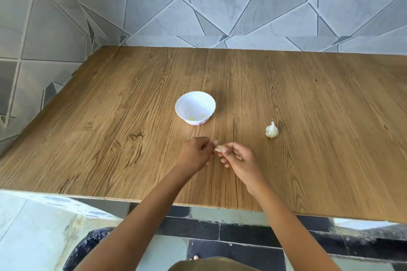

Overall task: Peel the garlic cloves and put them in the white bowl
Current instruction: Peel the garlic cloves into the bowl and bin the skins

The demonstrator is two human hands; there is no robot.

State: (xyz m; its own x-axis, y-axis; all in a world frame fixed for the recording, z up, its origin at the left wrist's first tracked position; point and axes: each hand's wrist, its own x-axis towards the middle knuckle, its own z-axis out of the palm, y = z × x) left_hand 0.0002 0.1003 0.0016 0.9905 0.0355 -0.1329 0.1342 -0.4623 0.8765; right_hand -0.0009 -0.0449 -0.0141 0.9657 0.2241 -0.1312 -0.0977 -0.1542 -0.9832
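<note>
Head cam view, the only angle I've got. Both my forearms come in over the near edge of the bench (110,116) and angle toward each other, so the hands meet in the middle, low over the wood.

My left hand (195,153) is back-up with the knuckles curled. My right hand (239,158) is turned a bit inward, thumb and forefinger pushed forward and the other fingers loosely curled under. Between them is one garlic clove (218,148), and the fingers (224,149) of both hands are pinching it from opposite sides, tips nearly touching. It's pale with a brownish bit. Can't tell how much skin is on it, it's mostly hidden.

The white bowl (195,106) sits straight past my fingers, a little toward the left-hand side, near but not touching. It has a scalloped rim and two small yellowish spots low inside, and I can't make out what they are. There's a pink printed band (196,122) around its base, too small to read.

The rest of the garlic bulb (272,130) sits out beyond my right hand, off to the right and well apart from the bowl.
</note>
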